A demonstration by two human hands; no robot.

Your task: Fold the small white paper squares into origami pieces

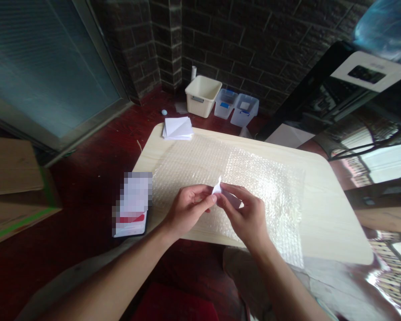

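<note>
A small folded piece of white paper (217, 187) is held between both hands above the table (334, 209). My left hand (189, 207) pinches its left side between thumb and fingers. My right hand (245, 209) grips the right side, with part of the sheet showing beneath its fingers. Under the hands spreads a sheet of bubble wrap (263, 178), which hangs over the near table edge. At the far left corner lies a stack of white paper sheets (178, 128).
A tablet or phone (133, 205), partly blurred out, sits at the left table edge. Beyond the table, a cream basket (203, 100) and two clear plastic boxes (225, 104) stand on the floor. A water dispenser (321, 89) rises at right; cardboard (16, 178) stands at left.
</note>
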